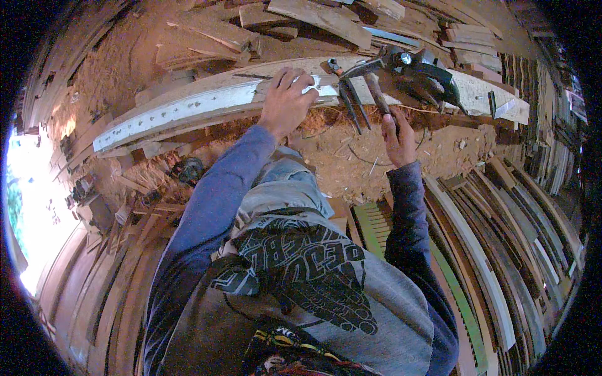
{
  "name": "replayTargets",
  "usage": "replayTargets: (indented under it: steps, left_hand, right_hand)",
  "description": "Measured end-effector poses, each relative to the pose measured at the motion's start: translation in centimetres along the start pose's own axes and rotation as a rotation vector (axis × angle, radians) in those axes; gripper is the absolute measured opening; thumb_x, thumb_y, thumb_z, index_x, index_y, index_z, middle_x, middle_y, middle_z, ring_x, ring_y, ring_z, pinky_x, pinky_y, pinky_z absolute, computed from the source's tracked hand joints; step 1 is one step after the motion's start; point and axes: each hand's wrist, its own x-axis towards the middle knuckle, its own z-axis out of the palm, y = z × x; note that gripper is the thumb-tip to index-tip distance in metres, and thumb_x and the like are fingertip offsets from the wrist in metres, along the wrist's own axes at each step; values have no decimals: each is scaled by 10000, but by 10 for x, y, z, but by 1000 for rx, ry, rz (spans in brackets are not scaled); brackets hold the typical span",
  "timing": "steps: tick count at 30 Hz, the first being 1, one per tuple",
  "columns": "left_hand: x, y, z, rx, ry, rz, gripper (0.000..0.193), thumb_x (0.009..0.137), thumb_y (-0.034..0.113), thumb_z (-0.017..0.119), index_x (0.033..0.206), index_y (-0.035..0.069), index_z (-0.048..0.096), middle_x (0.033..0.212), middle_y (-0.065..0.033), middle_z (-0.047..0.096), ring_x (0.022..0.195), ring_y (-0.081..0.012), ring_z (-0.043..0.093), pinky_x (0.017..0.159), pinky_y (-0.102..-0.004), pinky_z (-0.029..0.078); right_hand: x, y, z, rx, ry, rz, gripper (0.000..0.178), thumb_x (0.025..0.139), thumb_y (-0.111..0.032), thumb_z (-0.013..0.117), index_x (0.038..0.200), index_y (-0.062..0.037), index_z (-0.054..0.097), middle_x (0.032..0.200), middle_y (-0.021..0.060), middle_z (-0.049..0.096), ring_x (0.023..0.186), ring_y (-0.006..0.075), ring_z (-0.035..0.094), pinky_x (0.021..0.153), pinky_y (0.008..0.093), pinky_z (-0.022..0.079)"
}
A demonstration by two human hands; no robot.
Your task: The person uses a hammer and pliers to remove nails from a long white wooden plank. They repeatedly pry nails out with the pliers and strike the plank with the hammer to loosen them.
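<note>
A long plank with a white painted strip point(182, 111) lies across a wooden bench in front of me, with a row of small dark marks along the strip. My left hand point(286, 103) rests on the plank, fingers curled and pinched near its surface; whatever they hold is too small to make out. In my right hand point(399, 139) is a hammer point(377, 94), gripped by the lower end of its wooden handle, its head over the plank. Dark-handled pincers point(352, 100) lie between my hands, their handles reaching over the near edge.
A dark power tool point(426, 78) sits on the bench right of the hammer. Scrap boards point(320, 22) are heaped beyond it. Sawdust covers the ground point(351, 153). Long boards point(470, 232) are stacked at my right and more planks point(106, 294) at my left.
</note>
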Motion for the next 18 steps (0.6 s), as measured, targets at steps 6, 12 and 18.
replayTargets:
  steps: [6,12,18]
  left_hand:
    - [-24,-23,-17,-135,58,-307,75,783,172,706,851,140,712,1016,-42,632,1055,-265,568,935,-425,450]
    - [-70,-134,-55,49,124,-678,218,857,290,693,996,122,710,1091,-131,668,1064,-315,597,945,-450,444]
    - [-94,-212,-67,375,27,-711,421,915,495,574,1088,130,693,1189,-184,635,1149,-375,566,998,-503,422]
  right_hand:
    - [23,-10,-27,-106,-219,-16,428,1007,-382,520,1186,-6,615,913,154,611,845,279,589,765,375,459]
    - [51,-25,-29,-250,-405,-18,489,988,-449,510,1153,-11,650,1075,224,678,1044,394,641,903,421,493]
    - [68,-39,-29,-280,-413,-224,478,952,-509,550,1095,-79,703,884,202,709,861,389,690,785,442,530]
